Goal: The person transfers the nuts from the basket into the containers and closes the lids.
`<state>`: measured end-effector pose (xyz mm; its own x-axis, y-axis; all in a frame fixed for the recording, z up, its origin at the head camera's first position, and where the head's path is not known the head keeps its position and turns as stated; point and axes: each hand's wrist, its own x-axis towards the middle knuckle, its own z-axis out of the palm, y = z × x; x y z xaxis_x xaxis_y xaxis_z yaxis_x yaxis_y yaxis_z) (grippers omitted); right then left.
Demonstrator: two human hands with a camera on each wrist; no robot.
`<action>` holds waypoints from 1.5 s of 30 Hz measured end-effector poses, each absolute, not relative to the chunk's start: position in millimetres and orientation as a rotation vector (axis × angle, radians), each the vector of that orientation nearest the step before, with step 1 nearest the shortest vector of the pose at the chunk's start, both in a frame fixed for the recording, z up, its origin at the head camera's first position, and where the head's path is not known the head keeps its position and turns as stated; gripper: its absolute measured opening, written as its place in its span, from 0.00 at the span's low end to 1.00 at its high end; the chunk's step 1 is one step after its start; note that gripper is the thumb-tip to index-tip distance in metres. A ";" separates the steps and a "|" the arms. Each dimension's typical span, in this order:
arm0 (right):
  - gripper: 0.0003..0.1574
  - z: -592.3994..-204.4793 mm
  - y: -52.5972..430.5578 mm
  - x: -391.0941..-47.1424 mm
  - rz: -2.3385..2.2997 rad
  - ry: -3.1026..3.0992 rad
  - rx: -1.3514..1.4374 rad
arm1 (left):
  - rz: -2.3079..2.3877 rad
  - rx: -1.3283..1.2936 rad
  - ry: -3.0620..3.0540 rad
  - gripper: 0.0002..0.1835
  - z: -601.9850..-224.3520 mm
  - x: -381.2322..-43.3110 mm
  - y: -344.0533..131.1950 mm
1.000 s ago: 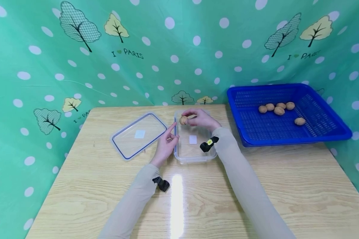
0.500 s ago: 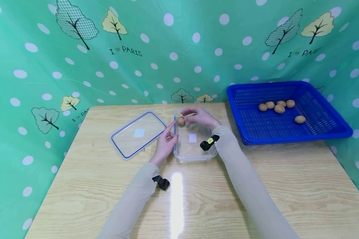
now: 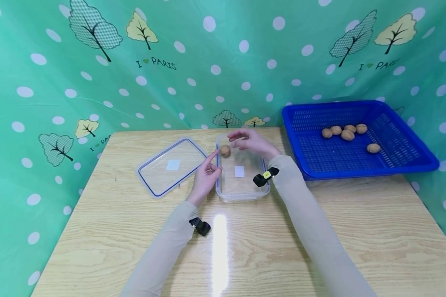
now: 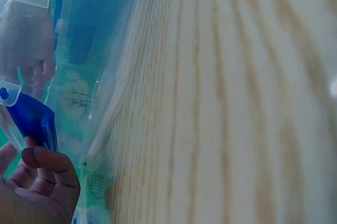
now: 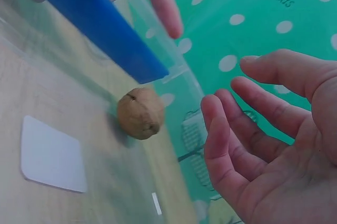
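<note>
A clear plastic food container (image 3: pixel 241 194) stands uncovered on the table, with a blue strip along its left side. My left hand (image 3: pixel 205 179) grips that left side; its index finger points forward along the rim. In the left wrist view, curled fingers (image 4: pixel 55 168) meet the blue part (image 4: pixel 34 121). One walnut (image 3: pixel 225 151) lies inside at the container's far left corner. Just right of it, above the container, my right hand (image 3: pixel 252 142) holds nothing. Its fingers are loosely bent and apart from the walnut (image 5: pixel 140 113) in the right wrist view.
The clear lid (image 3: pixel 172 167) with a blue seal lies left of the container. A blue plastic basket (image 3: pixel 364 169) stands at the right with several walnuts (image 3: pixel 347 135) in it. A dotted green cloth (image 3: pixel 193 62) hangs behind the table.
My right hand has let go of the walnut, which now lies in the container's far left corner. The hand has drawn back a little to the right. My left hand has stayed put.
</note>
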<state>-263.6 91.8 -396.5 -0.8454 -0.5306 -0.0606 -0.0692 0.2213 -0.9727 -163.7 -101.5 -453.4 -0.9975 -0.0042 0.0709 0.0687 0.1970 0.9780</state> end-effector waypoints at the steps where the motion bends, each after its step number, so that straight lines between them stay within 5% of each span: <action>1: 0.25 -394.4 93.1 -262.9 -1.654 2.121 -0.555 | -1.957 -0.063 -2.385 0.31 -453.4 -163.8 -101.7; 27: 0.23 -366.0 132.4 -232.9 -1.563 2.148 -0.603 | -1.972 -0.124 -2.396 0.31 -450.1 -161.4 -103.3; 34: 0.21 -353.7 150.4 -223.2 -1.552 2.242 -0.623 | -1.990 -0.120 -2.433 0.31 -424.2 -149.4 -102.8; 45: 0.22 -337.0 192.2 -213.8 -1.610 2.389 -0.555 | -1.942 -0.146 -2.424 0.30 -453.1 -160.8 -103.8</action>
<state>-213.8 192.2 -337.0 -0.9076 -0.4181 0.0376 -0.1920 0.3336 -0.9230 -160.8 -103.8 -453.1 -0.9951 0.0528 0.0841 0.0936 0.2157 0.9720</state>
